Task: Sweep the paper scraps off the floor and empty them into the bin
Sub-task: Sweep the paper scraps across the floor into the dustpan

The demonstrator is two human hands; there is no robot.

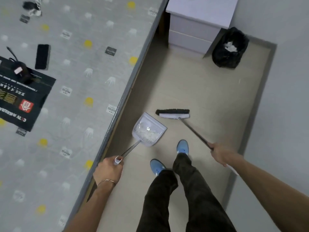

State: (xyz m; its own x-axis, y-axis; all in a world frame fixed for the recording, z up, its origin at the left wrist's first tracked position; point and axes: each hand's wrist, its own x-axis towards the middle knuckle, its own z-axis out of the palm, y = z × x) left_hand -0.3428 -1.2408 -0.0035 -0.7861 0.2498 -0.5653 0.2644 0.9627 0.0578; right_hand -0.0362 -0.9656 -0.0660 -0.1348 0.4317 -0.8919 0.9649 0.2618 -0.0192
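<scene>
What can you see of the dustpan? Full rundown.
The dustpan is pale, translucent-looking plastic on a long thin metal-looking handle with a white end cap. White paper scraps lie piled in its tray. The left hand grips the handle's top. It sits over the floor beside the bed, left of the broom head, not touching it.

The person stands on a strip of floor with the bed along the left and a wall on the right. The left hand holds the dustpan, with paper scraps in it, just left of the broom held by the right hand. Well ahead, the bin sits in the corner, right of a drawer cabinet, and a bag lies on the bed.
</scene>
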